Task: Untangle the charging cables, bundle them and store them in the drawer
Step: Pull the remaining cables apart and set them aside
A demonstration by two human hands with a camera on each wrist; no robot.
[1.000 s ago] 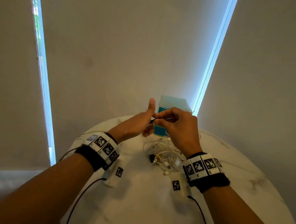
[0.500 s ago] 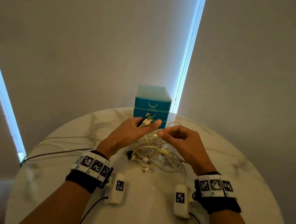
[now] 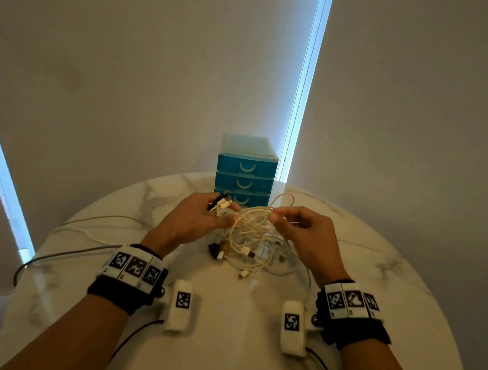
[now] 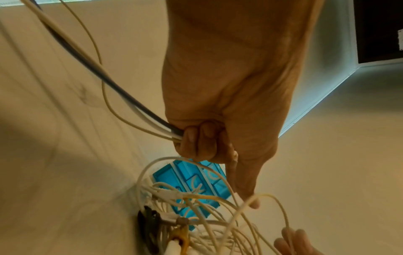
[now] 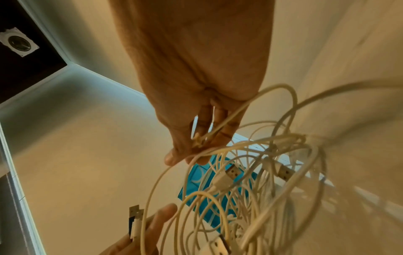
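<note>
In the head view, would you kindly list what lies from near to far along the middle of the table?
Loose white plug → tangled cables → blue drawer unit at the table's far edge.

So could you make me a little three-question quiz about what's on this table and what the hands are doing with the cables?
1. True or false: every drawer of the blue drawer unit is shut.
2. Which hand holds a cluster of connector ends? A) the left hand B) the right hand C) neither
3. Fill in: the right hand pinches a pale cable loop above the ____ of cables on the marble table.

Key: 1 true; 2 A; 3 tangle.
</note>
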